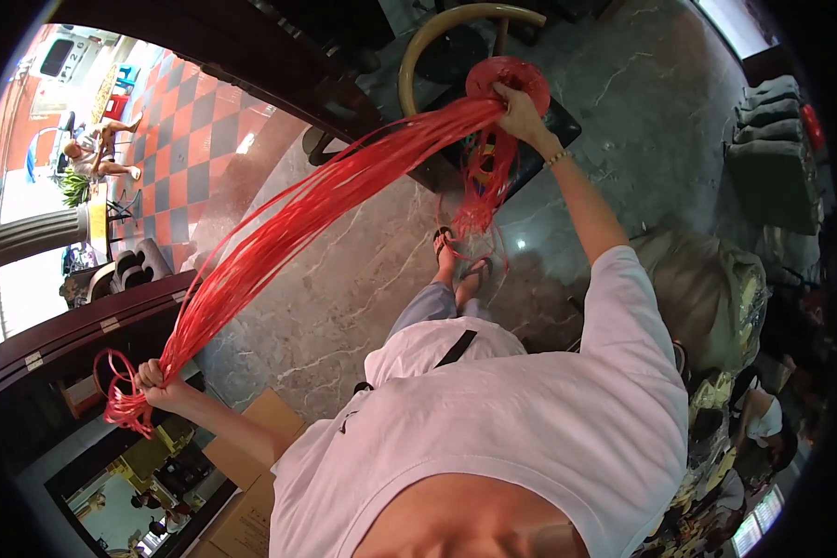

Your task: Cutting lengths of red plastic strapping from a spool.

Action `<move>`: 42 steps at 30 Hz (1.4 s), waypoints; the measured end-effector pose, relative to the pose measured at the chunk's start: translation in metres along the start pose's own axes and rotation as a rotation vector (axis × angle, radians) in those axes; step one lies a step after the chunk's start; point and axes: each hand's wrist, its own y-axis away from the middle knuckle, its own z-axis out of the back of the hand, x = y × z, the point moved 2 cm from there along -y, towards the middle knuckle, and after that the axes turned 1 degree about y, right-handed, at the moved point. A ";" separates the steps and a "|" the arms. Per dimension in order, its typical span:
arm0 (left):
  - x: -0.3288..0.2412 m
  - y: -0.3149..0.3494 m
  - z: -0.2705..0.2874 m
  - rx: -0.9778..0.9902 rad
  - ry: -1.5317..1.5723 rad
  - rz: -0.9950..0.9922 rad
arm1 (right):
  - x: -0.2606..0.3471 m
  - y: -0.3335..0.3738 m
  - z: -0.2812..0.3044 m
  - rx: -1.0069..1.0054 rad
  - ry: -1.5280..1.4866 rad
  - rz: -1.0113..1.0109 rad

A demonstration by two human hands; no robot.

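A long bundle of thin red plastic strands (307, 205) stretches between my two hands, sagging slightly. At the lower left, my left hand (161, 386) is closed around one end, and looped red ends stick out past the fist. My right hand (521, 116), at the upper right, grips the other end with the arm stretched out. Loose strands (477, 200) hang below it toward the floor. Right behind those fingers is a round red disc-like thing (509, 78); I cannot tell whether the hand touches it.
A chair with a curved wooden arm (407, 70) stands beyond my right hand. Cardboard boxes (251, 507) are below my left arm. Grey-green padded seats (772, 163) stand at the right. Past the dark wooden doorway, a person (102, 153) sits by a checkered floor (181, 139).
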 end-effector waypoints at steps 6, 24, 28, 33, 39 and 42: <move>-0.066 -0.021 0.154 -0.452 -0.349 -0.127 | 0.018 -0.025 -0.004 0.212 -0.097 -0.012; 0.389 0.159 -0.042 1.295 -1.613 0.133 | 0.184 0.037 -0.064 0.550 0.433 0.120; 0.429 0.165 -0.091 1.494 -1.584 0.495 | 0.198 0.042 -0.048 0.463 0.394 0.162; 0.417 0.156 -0.106 1.657 -1.658 0.390 | 0.167 0.050 -0.023 0.495 0.194 0.195; 0.324 0.105 -0.136 1.468 -1.900 0.230 | 0.070 0.066 0.021 0.319 0.238 0.075; 0.275 0.074 -0.113 1.354 -1.876 0.093 | 0.040 0.073 0.028 0.319 0.275 -0.046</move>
